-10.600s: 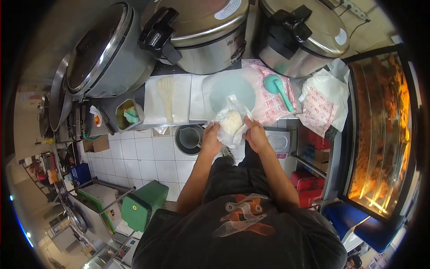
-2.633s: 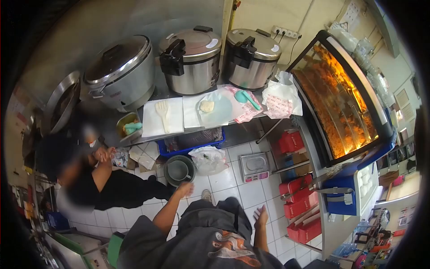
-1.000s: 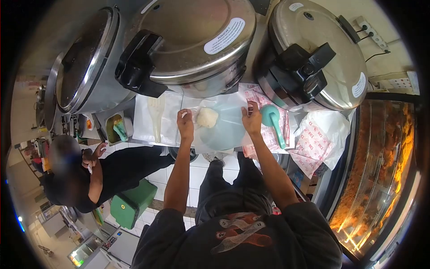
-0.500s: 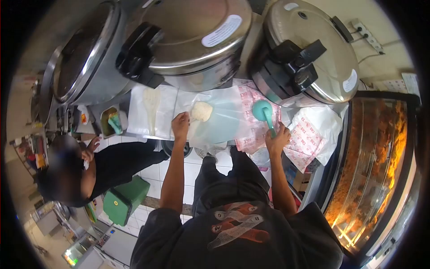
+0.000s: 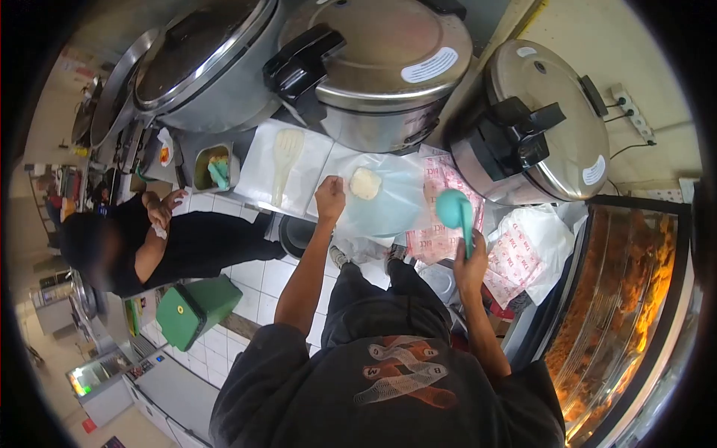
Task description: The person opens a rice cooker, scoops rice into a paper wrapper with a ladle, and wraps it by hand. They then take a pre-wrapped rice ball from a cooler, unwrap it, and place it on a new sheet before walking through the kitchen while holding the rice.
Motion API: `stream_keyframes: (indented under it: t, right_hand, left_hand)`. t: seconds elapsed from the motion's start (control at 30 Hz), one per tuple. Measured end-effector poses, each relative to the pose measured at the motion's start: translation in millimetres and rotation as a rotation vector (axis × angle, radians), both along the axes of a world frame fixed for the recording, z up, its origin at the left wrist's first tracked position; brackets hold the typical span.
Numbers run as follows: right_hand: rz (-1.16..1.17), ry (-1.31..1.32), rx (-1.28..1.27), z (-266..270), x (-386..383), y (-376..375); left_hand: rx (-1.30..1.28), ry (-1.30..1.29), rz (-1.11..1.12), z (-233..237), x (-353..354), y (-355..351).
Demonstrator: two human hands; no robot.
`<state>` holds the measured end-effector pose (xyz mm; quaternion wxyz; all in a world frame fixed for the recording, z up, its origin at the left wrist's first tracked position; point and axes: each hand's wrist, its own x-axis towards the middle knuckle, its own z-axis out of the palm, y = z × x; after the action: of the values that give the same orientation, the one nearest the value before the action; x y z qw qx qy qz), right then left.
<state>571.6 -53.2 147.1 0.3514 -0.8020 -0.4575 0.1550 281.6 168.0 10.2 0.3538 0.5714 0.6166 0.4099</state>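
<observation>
My right hand (image 5: 470, 265) is closed round the handle of a turquoise scoop (image 5: 451, 209), its round bowl over the red-printed wrapping paper (image 5: 439, 243). A rounded mound of white rice (image 5: 366, 184) lies on a translucent sheet (image 5: 388, 213) on the counter. Just left of the rice is my left hand (image 5: 330, 199), fingers curled in; whether they pinch the sheet's edge is hidden. Farther left, a pale rice paddle (image 5: 286, 160) lies on white paper (image 5: 258, 175).
Large lidded cookers (image 5: 373, 67) line the back, with another cooker (image 5: 549, 127) at right. A lit glass food cabinet (image 5: 616, 306) stands far right. Printed wrappers (image 5: 515, 257) lie beside it. At left are a metal container (image 5: 216, 168), a person in black (image 5: 202, 239) and a green bin (image 5: 198, 310).
The view has shifted, so the counter and cookers sit lower and farther right. My right hand still holds the scoop, and my left hand now appears closer to the rice.
</observation>
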Motion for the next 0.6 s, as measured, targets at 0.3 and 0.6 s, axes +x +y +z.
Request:
stream_keyframes:
  t: [0.3, 0.6]
  right_hand:
    - [0.476, 0.019, 0.057, -17.7, -93.5, 131.1]
    - [0.532, -0.086, -0.077, -23.5, -82.8, 114.7]
  left_hand:
    - [-0.211, -0.139, -0.037, -13.0, -12.7, 3.8]
    - [-0.174, 0.022, 0.064, -58.1, -20.1, 14.4]
